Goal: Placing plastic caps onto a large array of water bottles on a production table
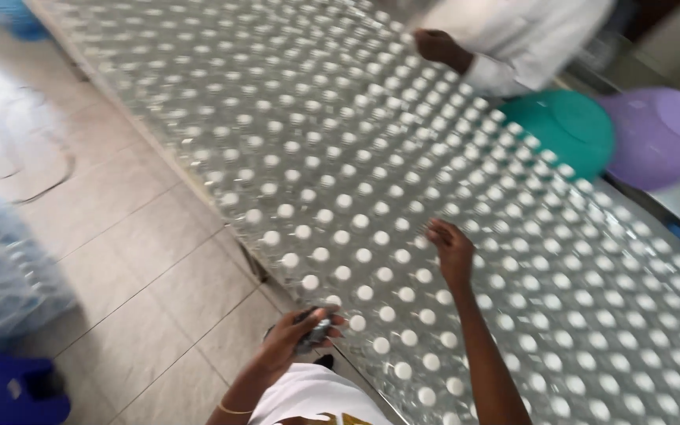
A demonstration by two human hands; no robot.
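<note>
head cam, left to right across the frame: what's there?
Blue crate → bagged bottles → tiled floor → left hand holding a small dark object → right hand over capped bottles → green bowl → purple bowl.

Both forearms bare, no sleeves showing, left hand (297, 334) w/ a thin gold bangle (234, 409) round the wrist, right hand (452, 250) w/o rings or gloves, plus a white top (312, 397) w/ gold print at chest.
</note>
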